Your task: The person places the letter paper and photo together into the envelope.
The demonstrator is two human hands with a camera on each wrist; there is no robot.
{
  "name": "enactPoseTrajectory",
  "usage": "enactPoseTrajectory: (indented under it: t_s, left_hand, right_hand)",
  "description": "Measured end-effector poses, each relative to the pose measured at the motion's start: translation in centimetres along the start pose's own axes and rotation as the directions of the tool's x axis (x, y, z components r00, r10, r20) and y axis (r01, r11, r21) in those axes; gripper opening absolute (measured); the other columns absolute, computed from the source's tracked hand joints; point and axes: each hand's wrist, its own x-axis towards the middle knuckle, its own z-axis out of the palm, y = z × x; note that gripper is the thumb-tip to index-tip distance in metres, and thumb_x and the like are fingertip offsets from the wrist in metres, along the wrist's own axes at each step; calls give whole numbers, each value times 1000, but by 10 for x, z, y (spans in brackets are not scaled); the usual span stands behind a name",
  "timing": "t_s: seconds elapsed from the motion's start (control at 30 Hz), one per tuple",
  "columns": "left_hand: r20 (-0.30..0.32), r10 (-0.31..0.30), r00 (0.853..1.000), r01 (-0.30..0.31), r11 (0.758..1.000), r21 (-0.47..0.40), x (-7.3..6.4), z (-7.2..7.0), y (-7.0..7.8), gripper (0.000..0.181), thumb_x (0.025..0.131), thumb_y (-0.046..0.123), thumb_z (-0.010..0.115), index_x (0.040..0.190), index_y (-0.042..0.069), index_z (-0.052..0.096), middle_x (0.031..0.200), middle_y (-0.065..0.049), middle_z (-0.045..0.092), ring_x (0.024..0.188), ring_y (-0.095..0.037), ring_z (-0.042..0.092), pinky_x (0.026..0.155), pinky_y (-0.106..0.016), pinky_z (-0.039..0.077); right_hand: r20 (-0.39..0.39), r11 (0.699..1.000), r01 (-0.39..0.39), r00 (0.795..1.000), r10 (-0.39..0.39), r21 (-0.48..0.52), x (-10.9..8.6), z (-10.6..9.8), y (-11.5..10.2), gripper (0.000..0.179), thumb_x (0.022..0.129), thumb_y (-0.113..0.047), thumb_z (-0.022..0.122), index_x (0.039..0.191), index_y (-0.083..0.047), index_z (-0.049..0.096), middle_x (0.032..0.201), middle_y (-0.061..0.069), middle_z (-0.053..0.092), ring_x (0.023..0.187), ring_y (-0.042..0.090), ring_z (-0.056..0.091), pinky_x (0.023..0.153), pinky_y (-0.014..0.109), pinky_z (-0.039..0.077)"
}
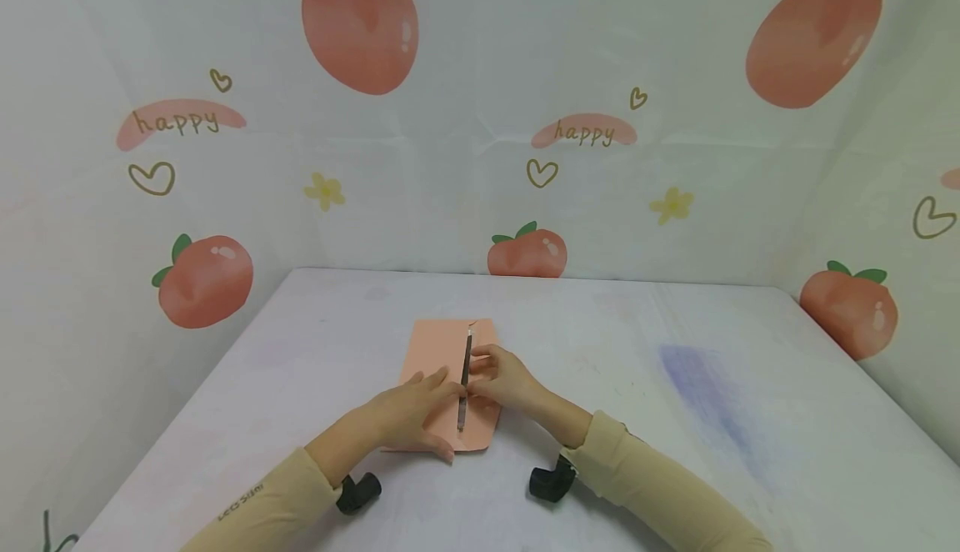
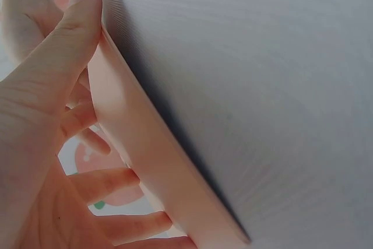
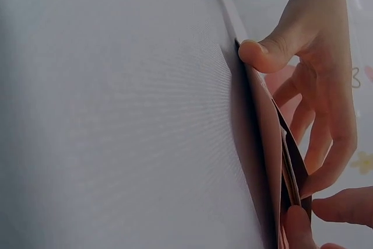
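Observation:
A flat salmon-pink, folder-like item (image 1: 431, 348) lies on the table, a narrow dark strip (image 1: 466, 360) running down its length. My left hand (image 1: 408, 410) rests spread over its left part, thumb at the near edge and index fingertip by the strip. From the other side my right hand (image 1: 510, 379) reaches in with bent fingers. In the right wrist view, its thumb (image 3: 299, 225) and a finger pinch the raised edge of a dark-lined flap (image 3: 298, 167). The left index fingertip meets that same edge there. Thin layers show inside the gap; the contents deeper in are hidden.
The pale table (image 1: 600, 327) meets a white backdrop (image 1: 450, 160) printed with fruit, hearts and the word happy. A bluish smudge (image 1: 705, 393) marks the right side. Black wrist devices (image 1: 551, 483) hang under both cuffs.

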Motion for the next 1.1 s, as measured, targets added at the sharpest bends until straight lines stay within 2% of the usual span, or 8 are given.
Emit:
enactPoseTrajectory:
  t_s: [0.5, 1.1]
  left_hand:
    - [14, -4, 1000, 4, 1000, 0, 0, 0, -1, 83, 68, 58, 72, 136, 22, 40, 151, -22, 29, 129, -58, 31, 96, -63, 40]
    - [18, -9, 1000, 9, 1000, 0, 1, 2, -2, 83, 68, 58, 72, 135, 21, 41, 151, -21, 28, 129, -58, 30, 95, -64, 40]
  right_hand:
    - [32, 1000, -11, 999, 11, 9, 2, -2, -2, 60, 79, -1, 67, 133, 1, 40, 120, 23, 57, 92, 23, 65, 72, 30, 56]
    - [31, 999, -20, 999, 19, 26, 2, 0, -4, 61, 77, 1, 65, 132, 2, 41, 120, 25, 57, 93, 23, 65, 72, 29, 55]
